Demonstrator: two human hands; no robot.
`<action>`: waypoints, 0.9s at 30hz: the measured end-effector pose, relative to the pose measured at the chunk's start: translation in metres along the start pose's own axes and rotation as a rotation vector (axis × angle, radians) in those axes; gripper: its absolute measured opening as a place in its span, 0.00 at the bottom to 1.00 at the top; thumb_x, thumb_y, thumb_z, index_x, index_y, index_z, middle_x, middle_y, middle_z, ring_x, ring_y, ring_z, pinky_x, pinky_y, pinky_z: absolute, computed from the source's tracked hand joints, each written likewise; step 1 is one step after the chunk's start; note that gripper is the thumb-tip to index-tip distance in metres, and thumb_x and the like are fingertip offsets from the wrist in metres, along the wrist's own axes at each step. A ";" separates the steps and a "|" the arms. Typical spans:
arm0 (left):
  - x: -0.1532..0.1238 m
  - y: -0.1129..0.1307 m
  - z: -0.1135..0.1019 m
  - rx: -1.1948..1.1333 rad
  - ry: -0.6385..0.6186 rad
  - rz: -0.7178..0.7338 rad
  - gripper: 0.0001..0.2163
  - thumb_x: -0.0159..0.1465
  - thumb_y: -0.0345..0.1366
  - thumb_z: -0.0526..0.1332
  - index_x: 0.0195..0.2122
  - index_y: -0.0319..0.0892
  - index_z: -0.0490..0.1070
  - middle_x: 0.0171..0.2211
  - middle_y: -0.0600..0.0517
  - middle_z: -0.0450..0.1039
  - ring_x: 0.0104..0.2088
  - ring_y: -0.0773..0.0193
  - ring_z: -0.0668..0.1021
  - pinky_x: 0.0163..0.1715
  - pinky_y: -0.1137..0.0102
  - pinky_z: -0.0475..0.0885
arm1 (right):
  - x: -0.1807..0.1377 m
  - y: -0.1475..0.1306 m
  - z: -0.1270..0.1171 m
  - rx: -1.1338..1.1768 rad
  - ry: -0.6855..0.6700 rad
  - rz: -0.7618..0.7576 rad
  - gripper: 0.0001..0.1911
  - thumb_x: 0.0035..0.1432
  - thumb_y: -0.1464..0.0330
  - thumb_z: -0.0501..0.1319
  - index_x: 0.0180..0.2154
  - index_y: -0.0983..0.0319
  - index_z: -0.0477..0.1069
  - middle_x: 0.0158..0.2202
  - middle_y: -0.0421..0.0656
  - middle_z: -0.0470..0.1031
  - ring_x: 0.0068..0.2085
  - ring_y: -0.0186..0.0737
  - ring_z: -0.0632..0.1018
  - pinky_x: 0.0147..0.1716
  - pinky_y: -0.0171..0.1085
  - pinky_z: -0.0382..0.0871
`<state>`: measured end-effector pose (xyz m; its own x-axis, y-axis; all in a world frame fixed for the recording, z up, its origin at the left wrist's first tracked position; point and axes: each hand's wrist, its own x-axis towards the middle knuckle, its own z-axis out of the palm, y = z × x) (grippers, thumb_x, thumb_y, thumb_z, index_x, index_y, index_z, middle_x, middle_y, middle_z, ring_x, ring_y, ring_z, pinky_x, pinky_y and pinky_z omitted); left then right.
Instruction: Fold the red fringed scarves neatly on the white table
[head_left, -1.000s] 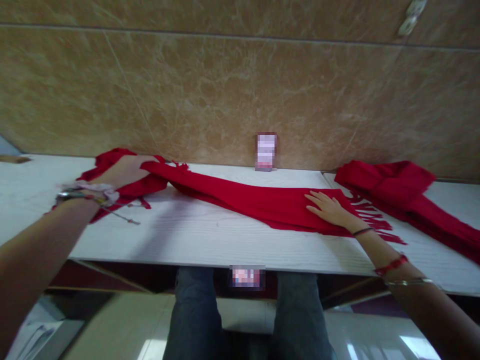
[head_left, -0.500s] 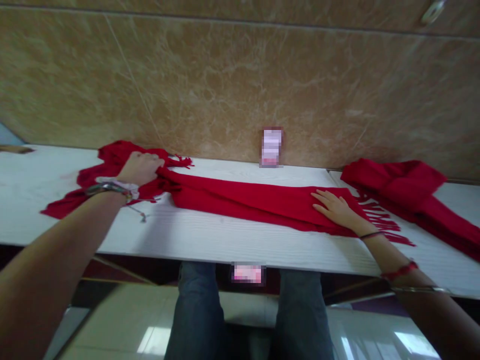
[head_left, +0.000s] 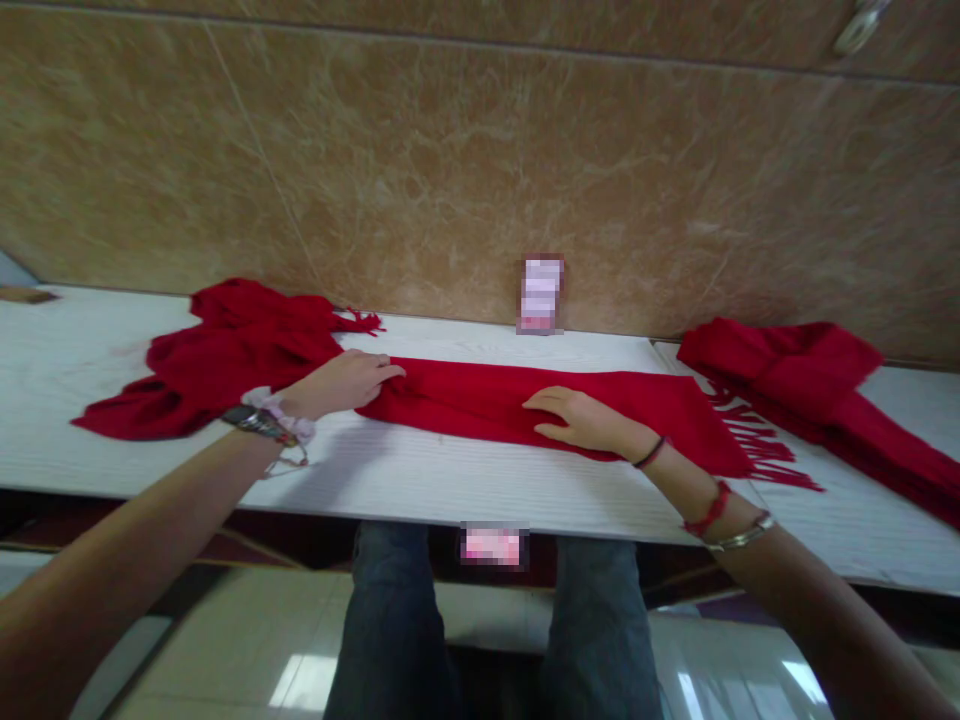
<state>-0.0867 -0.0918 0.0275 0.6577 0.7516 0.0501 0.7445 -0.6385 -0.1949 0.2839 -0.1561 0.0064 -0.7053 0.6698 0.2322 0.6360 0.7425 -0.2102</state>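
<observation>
A long red fringed scarf [head_left: 480, 395] lies stretched along the white table [head_left: 420, 480], bunched in a heap at its left end. My left hand [head_left: 349, 380] rests on the scarf just right of the heap, fingers stretched flat on the cloth. My right hand [head_left: 577, 420] lies on the middle of the scarf, fingers extended and pressed on the fabric. The fringed right end [head_left: 757, 445] trails free toward the table's right part.
A second red scarf [head_left: 810, 385] lies heaped at the right of the table. A small blurred card [head_left: 541, 295] stands against the brown marble wall [head_left: 450, 170]. My legs in dark trousers show below the table edge.
My left hand let go of the bunched left end and moved right onto the flat scarf. My right hand slid left from the fringed end to the scarf's middle.
</observation>
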 end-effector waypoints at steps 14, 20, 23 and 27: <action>0.031 0.038 0.001 0.035 0.072 0.006 0.15 0.61 0.29 0.49 0.48 0.42 0.68 0.46 0.47 0.72 0.44 0.60 0.75 0.45 0.67 0.67 | 0.031 -0.016 0.021 -0.032 0.178 0.086 0.12 0.57 0.75 0.54 0.36 0.65 0.75 0.41 0.50 0.76 0.44 0.45 0.75 0.46 0.43 0.68; 0.011 0.035 -0.009 0.040 0.066 0.104 0.11 0.62 0.30 0.52 0.42 0.41 0.71 0.41 0.47 0.73 0.43 0.59 0.75 0.46 0.66 0.67 | 0.017 -0.015 0.011 0.153 0.176 0.004 0.12 0.58 0.74 0.53 0.40 0.63 0.73 0.42 0.46 0.76 0.43 0.40 0.76 0.46 0.38 0.69; -0.003 0.043 0.002 0.103 0.024 0.201 0.11 0.60 0.26 0.52 0.40 0.42 0.72 0.42 0.47 0.73 0.45 0.60 0.74 0.48 0.67 0.67 | 0.009 -0.016 0.016 0.076 0.007 -0.156 0.11 0.56 0.76 0.54 0.39 0.65 0.73 0.42 0.48 0.76 0.44 0.40 0.75 0.47 0.39 0.69; -0.016 0.049 0.011 0.092 0.150 0.118 0.12 0.62 0.29 0.50 0.42 0.41 0.71 0.41 0.46 0.72 0.40 0.63 0.75 0.39 0.70 0.71 | 0.003 -0.016 0.021 0.001 0.067 -0.183 0.11 0.60 0.75 0.52 0.39 0.64 0.73 0.40 0.47 0.76 0.42 0.40 0.76 0.44 0.40 0.71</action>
<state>-0.0622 -0.1332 0.0064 0.7547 0.6347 0.1660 0.6520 -0.6979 -0.2963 0.2654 -0.1659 -0.0097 -0.7868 0.5222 0.3289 0.4988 0.8519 -0.1594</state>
